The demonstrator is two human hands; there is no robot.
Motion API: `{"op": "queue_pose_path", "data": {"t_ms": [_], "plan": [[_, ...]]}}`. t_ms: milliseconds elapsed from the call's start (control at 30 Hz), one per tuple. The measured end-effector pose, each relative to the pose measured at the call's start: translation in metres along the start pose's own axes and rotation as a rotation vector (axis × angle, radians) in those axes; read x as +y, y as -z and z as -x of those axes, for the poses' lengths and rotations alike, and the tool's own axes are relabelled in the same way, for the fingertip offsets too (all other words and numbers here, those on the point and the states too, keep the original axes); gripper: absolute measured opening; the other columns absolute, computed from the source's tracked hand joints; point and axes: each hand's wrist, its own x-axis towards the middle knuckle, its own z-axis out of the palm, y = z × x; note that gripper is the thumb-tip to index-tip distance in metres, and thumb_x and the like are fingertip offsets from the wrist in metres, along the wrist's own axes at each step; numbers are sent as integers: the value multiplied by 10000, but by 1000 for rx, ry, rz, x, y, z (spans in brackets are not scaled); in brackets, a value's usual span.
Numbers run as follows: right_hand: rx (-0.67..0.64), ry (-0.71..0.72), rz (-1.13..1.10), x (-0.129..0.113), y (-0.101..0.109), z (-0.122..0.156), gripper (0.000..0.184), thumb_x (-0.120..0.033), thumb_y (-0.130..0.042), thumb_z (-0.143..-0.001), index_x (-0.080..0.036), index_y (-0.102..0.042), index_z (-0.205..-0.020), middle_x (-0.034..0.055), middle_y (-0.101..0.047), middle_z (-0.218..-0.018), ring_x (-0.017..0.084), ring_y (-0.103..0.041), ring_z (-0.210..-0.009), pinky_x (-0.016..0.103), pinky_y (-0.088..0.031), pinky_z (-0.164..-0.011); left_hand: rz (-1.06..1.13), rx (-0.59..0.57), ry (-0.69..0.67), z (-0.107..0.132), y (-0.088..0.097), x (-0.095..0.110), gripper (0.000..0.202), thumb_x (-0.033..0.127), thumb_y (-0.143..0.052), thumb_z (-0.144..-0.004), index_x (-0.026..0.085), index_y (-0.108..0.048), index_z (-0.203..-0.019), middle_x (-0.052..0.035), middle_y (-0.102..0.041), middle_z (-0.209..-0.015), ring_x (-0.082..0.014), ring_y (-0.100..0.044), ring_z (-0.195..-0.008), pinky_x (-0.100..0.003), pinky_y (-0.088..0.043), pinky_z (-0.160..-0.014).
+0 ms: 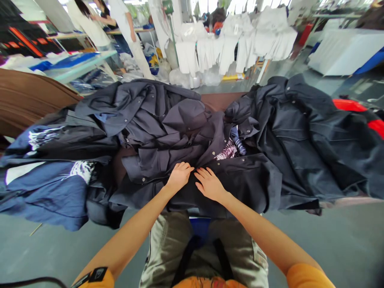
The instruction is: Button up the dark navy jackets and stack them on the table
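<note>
Navy work jackets [159,136] lie heaped and unfolded across the brown counter [221,101], none yet laid neat, while the left hand [180,177] and right hand [210,185] rest open and flat, grasping nothing, on the topmost dark jacket [249,184] at the near edge.

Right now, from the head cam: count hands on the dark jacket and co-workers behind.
Hands on the dark jacket: 2 (left hand, right hand)
Co-workers behind: 3 (person in a white top, person in a dark top, person at right in white)
Total: 5
</note>
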Motion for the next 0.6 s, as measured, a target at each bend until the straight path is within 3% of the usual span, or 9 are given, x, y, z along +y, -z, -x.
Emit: {"op": "queue_pose_path", "data": {"t_ms": [200, 333, 433, 600], "plan": [[6, 0, 11, 1, -2, 1, 442, -330, -441, -1025, -140, -566, -1404, 141, -552, -1466, 256, -458, -1402, 480, -284, -1231, 60, -15, 102, -6, -2, 3, 278, 88, -534, -900, 227, -743, -1020, -99, -680, -968, -272, -622, -986, -439, -505, -860], [6, -8, -3, 1, -2, 0, 434, -318, -445, -1023, -137, -574, -1395, 138, -555, -1466, 251, -463, -1400, 478, -288, -1228, 213, -65, 183, -18, -4, -9, 302, 62, -529, -864, 221, -758, -982, -43, -712, -988, -196, -678, -931, -346, -548, -893], [0, -29, -41, 2, -1, -2, 419, -309, -471, -1011, -138, -593, -1374, 131, -568, -1455, 244, -475, -1391, 469, -301, -1223, 221, -96, 163, -22, -2, -14, 314, 53, -547, -837, 229, -770, -970, -6, -732, -959, -158, -695, -871, -283, -558, -876], [-7, -75, -48, -2, 0, -2, 401, -299, -497, -996, -147, -613, -1348, 128, -590, -1431, 240, -505, -1364, 465, -303, -1218, 110, -99, 123, -14, 4, -4, 318, 94, -521, -886, 224, -766, -1043, -64, -706, -1007, -222, -658, -980, -339, -528, -879]]}}
